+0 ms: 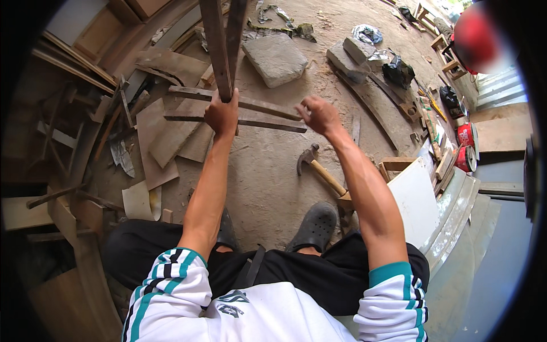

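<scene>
My left hand (222, 115) is wrapped round the lower part of a dark wooden frame. Two long upright pieces (214, 48) of this frame rise away from me and meet near my grip. A pair of dark crosswise slats (268, 121) runs out to both sides of that hand. By the right end of the farther slat is my right hand (320, 115), its fingers curled in a pinch; whatever is between them is too small to make out. Below it on the ground lies a claw hammer (326, 174) with a wooden handle.
Plywood offcuts (156, 142) and scrap wood lie at the left. Ahead sits a flat stone block (275, 60), with concrete blocks (348, 60) farther right. A white board (413, 196), red cans (466, 137) and a black plastic bag (398, 72) are on the right. Someone in red is partly visible at the far right.
</scene>
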The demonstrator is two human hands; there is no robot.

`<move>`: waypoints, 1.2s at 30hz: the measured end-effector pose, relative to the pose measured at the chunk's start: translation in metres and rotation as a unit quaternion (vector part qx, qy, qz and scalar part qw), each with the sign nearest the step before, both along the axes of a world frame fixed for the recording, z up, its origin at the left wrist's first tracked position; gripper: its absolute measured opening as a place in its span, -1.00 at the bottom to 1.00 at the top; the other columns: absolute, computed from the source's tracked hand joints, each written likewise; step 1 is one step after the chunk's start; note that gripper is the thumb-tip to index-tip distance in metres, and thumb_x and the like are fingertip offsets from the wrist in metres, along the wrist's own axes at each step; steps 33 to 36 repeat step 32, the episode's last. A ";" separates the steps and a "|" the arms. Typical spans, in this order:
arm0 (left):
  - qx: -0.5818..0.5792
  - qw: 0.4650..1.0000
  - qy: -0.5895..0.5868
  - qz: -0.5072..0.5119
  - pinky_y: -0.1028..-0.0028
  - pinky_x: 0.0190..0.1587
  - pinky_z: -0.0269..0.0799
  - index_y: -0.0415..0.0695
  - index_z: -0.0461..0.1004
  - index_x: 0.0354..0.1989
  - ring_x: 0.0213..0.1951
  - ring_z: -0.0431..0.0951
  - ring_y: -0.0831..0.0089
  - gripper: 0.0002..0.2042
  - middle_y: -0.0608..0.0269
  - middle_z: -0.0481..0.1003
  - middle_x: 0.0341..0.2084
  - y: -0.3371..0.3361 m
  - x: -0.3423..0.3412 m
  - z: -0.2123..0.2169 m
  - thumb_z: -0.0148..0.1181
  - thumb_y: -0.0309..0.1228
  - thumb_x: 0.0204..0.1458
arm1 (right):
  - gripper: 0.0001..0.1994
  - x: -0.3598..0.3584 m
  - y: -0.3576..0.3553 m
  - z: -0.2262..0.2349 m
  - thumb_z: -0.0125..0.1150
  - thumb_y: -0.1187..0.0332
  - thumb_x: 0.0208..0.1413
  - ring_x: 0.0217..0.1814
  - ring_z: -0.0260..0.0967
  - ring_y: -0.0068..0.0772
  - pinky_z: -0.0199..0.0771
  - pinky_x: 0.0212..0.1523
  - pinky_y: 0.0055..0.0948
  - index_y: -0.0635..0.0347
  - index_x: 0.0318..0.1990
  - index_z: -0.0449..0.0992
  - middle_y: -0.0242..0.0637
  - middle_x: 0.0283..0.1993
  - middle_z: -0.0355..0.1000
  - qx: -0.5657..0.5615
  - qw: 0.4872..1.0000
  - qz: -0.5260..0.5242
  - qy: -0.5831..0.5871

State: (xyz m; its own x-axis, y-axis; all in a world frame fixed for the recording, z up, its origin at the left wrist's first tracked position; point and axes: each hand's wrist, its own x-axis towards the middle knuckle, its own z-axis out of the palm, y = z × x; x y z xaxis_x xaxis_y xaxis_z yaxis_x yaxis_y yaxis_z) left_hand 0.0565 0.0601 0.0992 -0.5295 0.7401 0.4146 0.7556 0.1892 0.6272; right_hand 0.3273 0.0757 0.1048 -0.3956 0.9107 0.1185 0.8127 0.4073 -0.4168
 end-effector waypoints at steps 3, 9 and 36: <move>-0.009 1.000 -0.011 0.024 0.12 -0.26 0.53 -0.10 0.63 -0.27 -0.33 0.65 -0.01 -0.61 0.06 0.65 -0.45 -0.011 -0.009 -0.016 0.38 0.00 -0.05 | -0.47 -0.018 -0.021 -0.017 0.21 -0.19 0.14 0.03 0.49 -0.12 0.57 -0.01 -0.17 0.15 -0.12 0.57 -0.15 -0.08 0.51 -0.025 0.998 0.037 -0.043; -0.012 0.999 -0.028 0.038 0.17 -0.22 0.53 -0.12 0.65 -0.30 -0.31 0.66 0.01 -0.61 0.08 0.65 -0.44 -0.024 -0.015 -0.033 0.38 -0.01 -0.04 | -0.42 -0.032 -0.036 -0.043 0.28 -0.22 0.05 0.11 0.43 -0.10 0.49 0.09 -0.14 0.14 -0.06 0.53 -0.16 -0.05 0.50 -0.080 0.994 0.031 -0.067; 0.003 0.846 -0.449 -0.287 0.42 0.07 0.28 -0.18 0.30 0.14 -0.02 0.41 0.51 -0.35 0.20 0.45 -0.08 0.014 -0.082 -0.055 0.30 0.09 0.09 | -0.76 -0.044 -0.039 -0.033 0.30 0.27 -0.13 -0.27 0.56 0.06 0.55 -0.26 -0.05 0.16 -0.31 0.49 -0.08 -0.41 0.55 -0.057 0.991 0.087 -0.083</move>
